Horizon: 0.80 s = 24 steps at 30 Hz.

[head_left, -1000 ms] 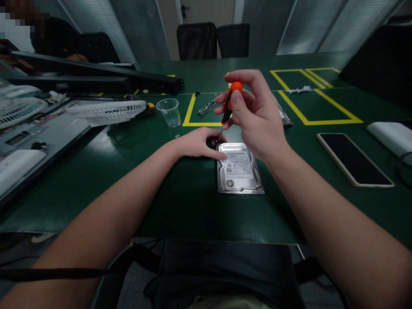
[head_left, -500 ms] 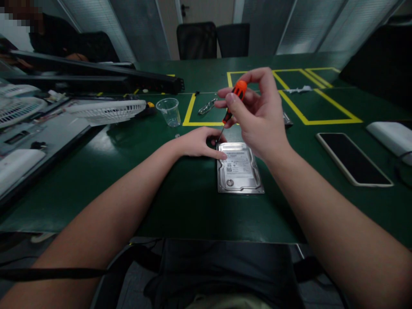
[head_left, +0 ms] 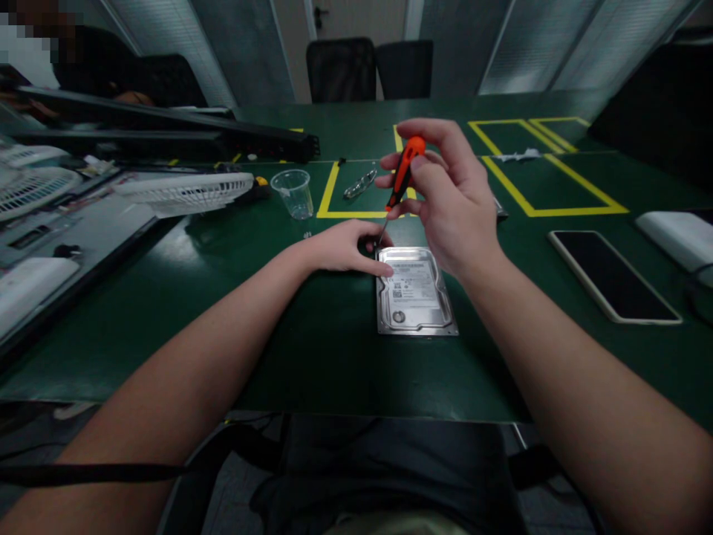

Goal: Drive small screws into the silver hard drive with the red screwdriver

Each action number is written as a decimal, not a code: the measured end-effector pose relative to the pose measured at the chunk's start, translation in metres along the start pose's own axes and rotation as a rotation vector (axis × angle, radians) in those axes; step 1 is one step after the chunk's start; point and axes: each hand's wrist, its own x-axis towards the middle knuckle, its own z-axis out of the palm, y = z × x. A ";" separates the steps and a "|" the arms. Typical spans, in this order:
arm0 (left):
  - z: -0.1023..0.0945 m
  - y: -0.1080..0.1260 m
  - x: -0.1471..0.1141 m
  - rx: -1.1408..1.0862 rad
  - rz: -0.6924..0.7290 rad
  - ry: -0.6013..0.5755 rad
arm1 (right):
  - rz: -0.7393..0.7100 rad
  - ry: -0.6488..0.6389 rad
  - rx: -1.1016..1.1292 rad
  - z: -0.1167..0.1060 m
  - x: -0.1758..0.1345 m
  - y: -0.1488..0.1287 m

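Note:
A silver hard drive [head_left: 415, 293] with a white label lies flat on the green table. My left hand [head_left: 348, 247] grips its far left corner, thumb on the top face and fingers curled beyond the far edge. Between the fingers of my right hand [head_left: 454, 189] is an orange and black screwdriver [head_left: 408, 167], held tilted with its handle up. Its thin shaft points down to the drive's far left corner, beside my left fingers. The exact contact of the tip is too small to make out.
A clear plastic cup [head_left: 294, 195] stands left of the yellow tape, with tiny metal bits [head_left: 307, 235] near it. Glasses-like clear item [head_left: 361, 183] lies inside the tape. A phone [head_left: 613, 275] rests at right, white fan parts [head_left: 189, 192] at left. Another person sits far left.
My right hand's fingers and thumb have shifted on the screwdriver handle, and the handle has turned slightly. My left hand and the hard drive stay almost where they were.

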 end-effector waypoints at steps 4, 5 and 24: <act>0.000 -0.002 0.000 -0.007 0.005 0.005 | 0.010 0.006 0.005 0.001 -0.001 -0.006; 0.000 -0.002 0.000 -0.005 0.005 0.007 | 0.014 0.012 0.004 0.001 -0.002 -0.008; -0.001 0.000 0.000 -0.012 0.006 -0.010 | -0.003 0.006 0.031 0.000 -0.002 0.000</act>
